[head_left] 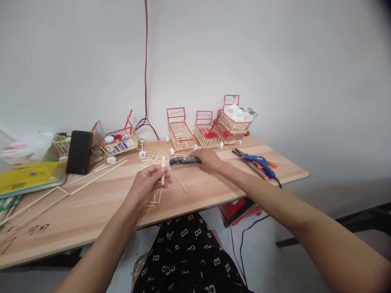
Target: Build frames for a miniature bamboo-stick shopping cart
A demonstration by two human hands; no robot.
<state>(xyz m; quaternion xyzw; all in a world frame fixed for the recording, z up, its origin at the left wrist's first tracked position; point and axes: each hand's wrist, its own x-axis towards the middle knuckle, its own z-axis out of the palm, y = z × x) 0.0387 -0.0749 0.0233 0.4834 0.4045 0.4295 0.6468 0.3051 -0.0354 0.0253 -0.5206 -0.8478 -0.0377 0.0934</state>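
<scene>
This looks like a small craft workshop: the wooden surface [214, 185] carries pliers [255, 169], loose sticks [99, 177] and miniature carts [182, 136] (red-trimmed ones).

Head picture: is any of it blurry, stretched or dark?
Head view: the upper-right corner goes dark; head view: the right arm looks stretched toward the lower-right corner; head view: the wooden sticks in the left hand look slightly soft; head view: no strong glare on the pale wall.
</scene>
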